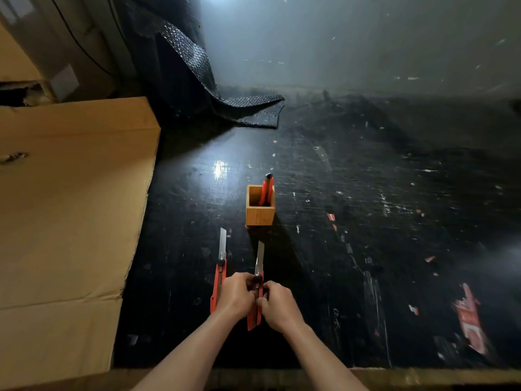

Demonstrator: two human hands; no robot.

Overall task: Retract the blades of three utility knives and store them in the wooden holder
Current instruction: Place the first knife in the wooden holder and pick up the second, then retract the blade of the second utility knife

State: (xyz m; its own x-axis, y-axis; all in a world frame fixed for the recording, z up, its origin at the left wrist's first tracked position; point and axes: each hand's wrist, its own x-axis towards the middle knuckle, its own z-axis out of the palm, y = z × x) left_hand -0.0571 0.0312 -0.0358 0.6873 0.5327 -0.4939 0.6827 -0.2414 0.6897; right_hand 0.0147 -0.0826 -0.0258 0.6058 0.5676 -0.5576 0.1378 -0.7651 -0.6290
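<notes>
A small square wooden holder [259,215] stands on the black table, and one red utility knife [266,189] leans inside it with its black end up. Nearer to me, my left hand [234,296] and my right hand [277,305] both grip a second red utility knife [258,266]; its steel blade sticks out towards the holder. A third red utility knife [219,273] lies flat on the table just left of my left hand, with its blade also extended and pointing away from me.
A large cardboard box [67,221] fills the left side up to the table's edge. A black bubble-wrap sheet [239,108] droops onto the table at the back. Red and white paper scraps [469,317] lie at the right, and the table's front edge [423,373] runs below.
</notes>
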